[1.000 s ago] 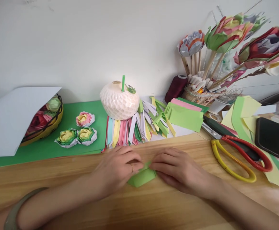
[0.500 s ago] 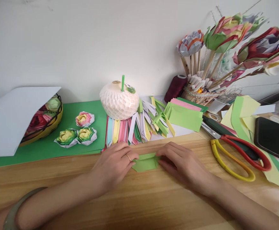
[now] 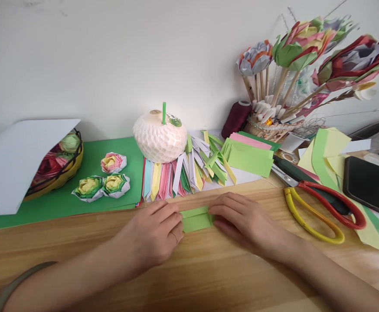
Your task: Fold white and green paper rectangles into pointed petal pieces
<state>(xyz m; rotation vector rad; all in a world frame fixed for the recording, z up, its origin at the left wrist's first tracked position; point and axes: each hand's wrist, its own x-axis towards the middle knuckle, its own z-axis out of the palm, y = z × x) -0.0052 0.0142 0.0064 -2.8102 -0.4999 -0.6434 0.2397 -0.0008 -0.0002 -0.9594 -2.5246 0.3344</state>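
Note:
A small light green paper, with a fold line along its length, lies on the wooden table between my hands. My left hand has its fingers closed on the paper's left end, a ring on one finger. At the right end, my right hand grips the paper with curled fingers, the thumb tucked below. Just behind lie folded paper strips in several colours, and a stack of light green paper pieces is behind my right hand.
Red and yellow scissors and a black phone lie at the right. A white textured jar stands behind the strips. Paper flowers and a basket sit at the left; flowers on sticks stand back right.
My left hand has turned and its fingers have shifted at the paper's left end. The green paper looks flatter, its upper fold straighter. The view has moved slightly.

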